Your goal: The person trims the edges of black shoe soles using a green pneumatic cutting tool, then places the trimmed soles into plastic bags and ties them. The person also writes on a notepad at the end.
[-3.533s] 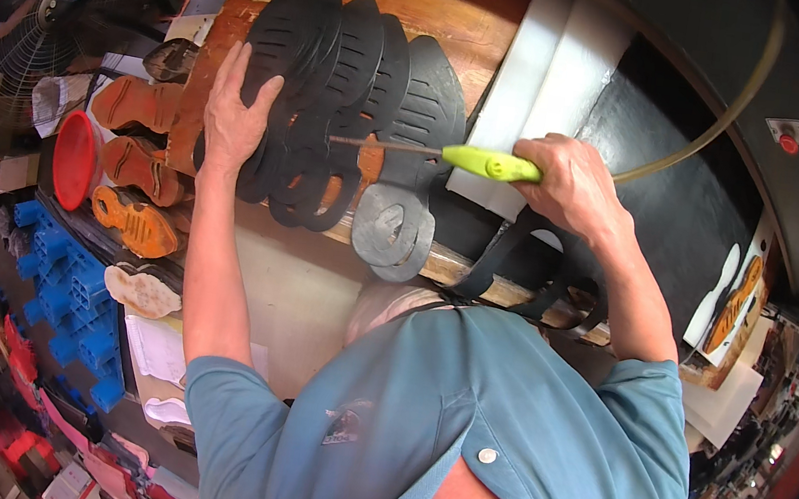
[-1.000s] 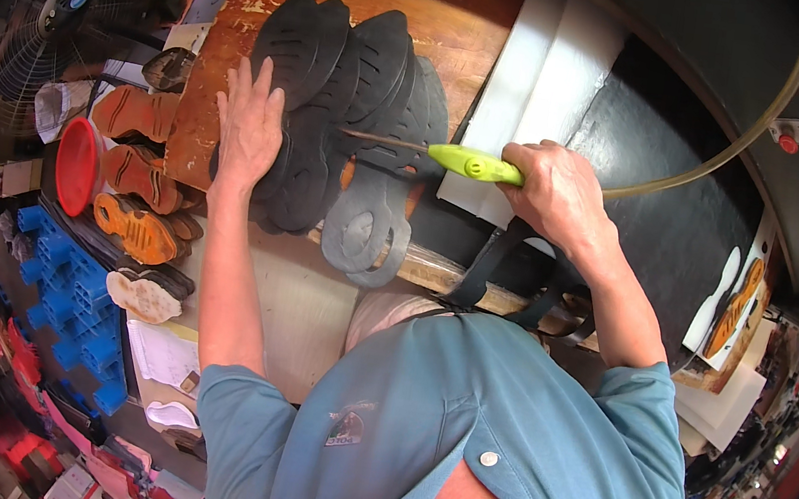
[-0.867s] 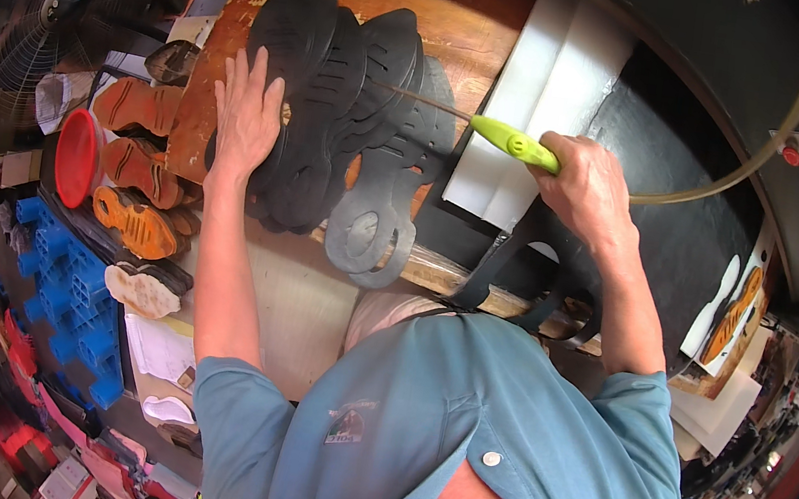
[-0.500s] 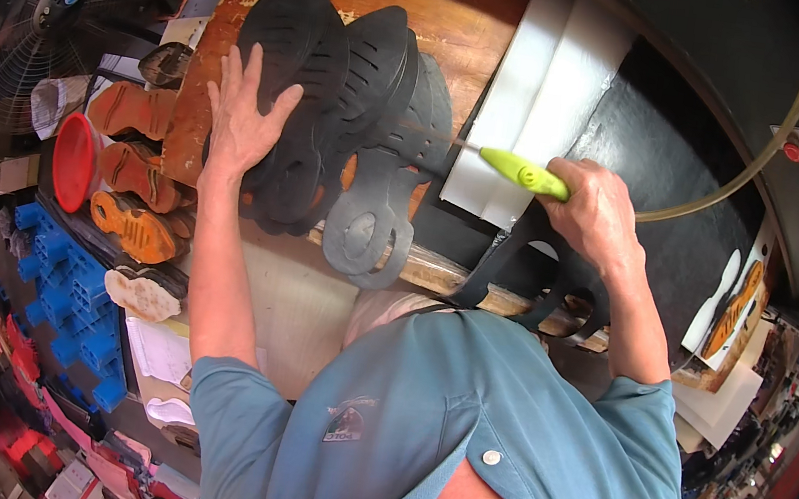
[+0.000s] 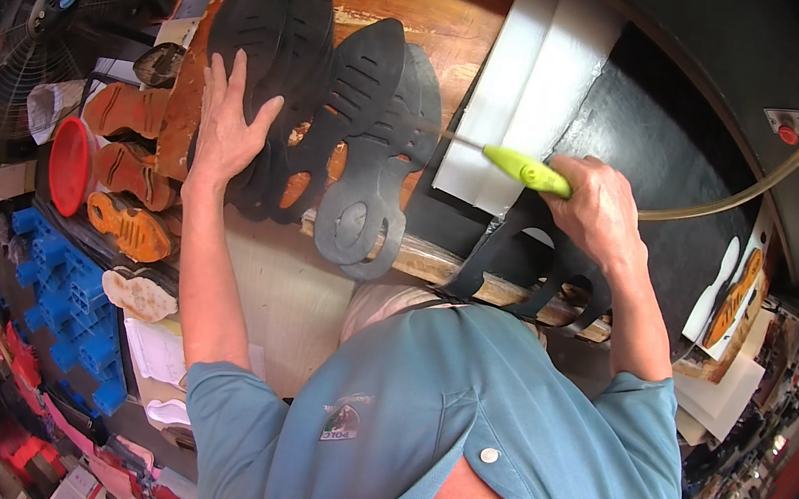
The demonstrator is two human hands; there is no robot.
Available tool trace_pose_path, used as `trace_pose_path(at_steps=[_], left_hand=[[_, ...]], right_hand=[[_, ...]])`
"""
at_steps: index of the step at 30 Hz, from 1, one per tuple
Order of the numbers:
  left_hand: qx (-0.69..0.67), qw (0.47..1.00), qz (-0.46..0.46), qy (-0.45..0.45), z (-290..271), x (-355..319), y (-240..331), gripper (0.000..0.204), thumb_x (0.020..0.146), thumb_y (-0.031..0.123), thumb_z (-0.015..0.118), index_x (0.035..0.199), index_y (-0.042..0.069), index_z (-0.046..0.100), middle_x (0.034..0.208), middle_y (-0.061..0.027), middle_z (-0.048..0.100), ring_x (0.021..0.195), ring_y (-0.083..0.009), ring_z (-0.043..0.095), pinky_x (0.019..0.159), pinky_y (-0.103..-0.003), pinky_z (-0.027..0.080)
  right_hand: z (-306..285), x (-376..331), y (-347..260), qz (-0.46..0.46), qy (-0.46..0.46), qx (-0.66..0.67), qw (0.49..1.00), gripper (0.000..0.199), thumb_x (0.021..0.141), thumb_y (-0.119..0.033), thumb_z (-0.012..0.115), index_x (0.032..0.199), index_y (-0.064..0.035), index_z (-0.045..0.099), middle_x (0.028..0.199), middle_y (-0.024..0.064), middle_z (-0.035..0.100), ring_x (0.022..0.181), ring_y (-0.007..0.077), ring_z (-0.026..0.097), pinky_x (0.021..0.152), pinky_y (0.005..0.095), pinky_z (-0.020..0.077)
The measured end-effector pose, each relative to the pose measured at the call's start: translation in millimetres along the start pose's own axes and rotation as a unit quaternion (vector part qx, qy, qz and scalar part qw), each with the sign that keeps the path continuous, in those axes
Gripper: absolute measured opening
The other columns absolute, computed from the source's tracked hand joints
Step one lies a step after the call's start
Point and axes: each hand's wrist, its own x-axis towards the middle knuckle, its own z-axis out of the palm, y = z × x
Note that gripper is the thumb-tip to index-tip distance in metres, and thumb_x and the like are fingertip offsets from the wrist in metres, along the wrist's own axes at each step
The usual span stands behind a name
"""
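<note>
My left hand [image 5: 230, 131] lies with fingers spread on black slotted sole-shaped pieces [image 5: 251, 38] at the left of a worn wooden board. To the right of it another black slotted sole piece [image 5: 368, 69] overlaps a greyer one [image 5: 429, 82]; a cut-out with an oval in it [image 5: 352, 223] hangs toward the board's near edge. In my right hand [image 5: 598, 210] is a lime-green air blow gun [image 5: 528, 172], gripped by its handle. Its thin nozzle points left at the sole pieces, and a yellowish hose [image 5: 728, 204] runs from behind the hand.
The wooden board [image 5: 451, 14] adjoins white sheets [image 5: 532, 85] and a black sheet [image 5: 680, 115] with cut-out loops [image 5: 555, 295] at its near edge. Left stand orange sole forms [image 5: 135, 227], a red round dish [image 5: 72, 166], blue plastic pieces [image 5: 75, 298] and a fan [image 5: 52, 12].
My left hand has shifted slightly left with the sole pieces beneath it, widening the gap to the pieces at right. The blow gun stays nearly in place in my right hand.
</note>
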Motion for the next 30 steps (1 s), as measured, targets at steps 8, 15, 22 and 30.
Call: trace_pose_path(at_steps=[8,15,22,30], left_hand=[[0.0,1.0,0.004,0.004,-2.6,-4.4,3.7,0.09,0.098,0.05,0.072,0.168,0.012,0.031,0.173,-0.0326,0.017,0.16,-0.0517,0.017,0.13,-0.056,0.019],[0.002,1.0,0.009,0.003,1.1,-11.5,16.5,0.099,0.092,0.056,0.078,0.168,0.011,0.032,0.173,-0.0334,0.018,0.16,-0.0514,0.016,0.131,-0.058,0.017],[0.032,0.999,0.018,0.004,7.9,-13.4,23.2,0.101,0.091,0.057,0.078,0.168,0.011,0.032,0.172,-0.0338,0.017,0.161,-0.0517,0.014,0.131,-0.06,0.014],[0.009,1.0,0.015,0.007,8.6,-9.9,19.3,0.098,0.092,0.056,0.077,0.168,0.012,0.032,0.173,-0.0329,0.018,0.162,-0.0499,0.013,0.131,-0.059,0.014]], right_hand=[[-0.9,-9.3,1.0,-0.032,-0.016,-0.02,0.999,0.014,0.081,-0.011,0.079,0.085,-0.0049,0.067,0.08,0.0174,0.068,0.081,0.0403,0.067,0.073,0.0511,0.0539],[-13.2,-34.4,7.9,-0.028,-0.048,-0.036,0.998,0.017,0.079,-0.01,0.079,0.081,-0.0043,0.063,0.077,0.0135,0.067,0.081,0.0376,0.066,0.072,0.0494,0.0528],[-11.1,-51.0,5.4,0.009,-0.032,-0.062,0.998,0.019,0.078,-0.011,0.08,0.081,-0.0038,0.062,0.079,0.0116,0.068,0.081,0.0354,0.065,0.073,0.0477,0.0542],[-7.0,-60.8,-3.5,-0.03,-0.069,-0.054,0.996,0.018,0.076,-0.011,0.08,0.082,-0.0049,0.064,0.081,0.0109,0.071,0.081,0.0356,0.068,0.07,0.0473,0.0553]])
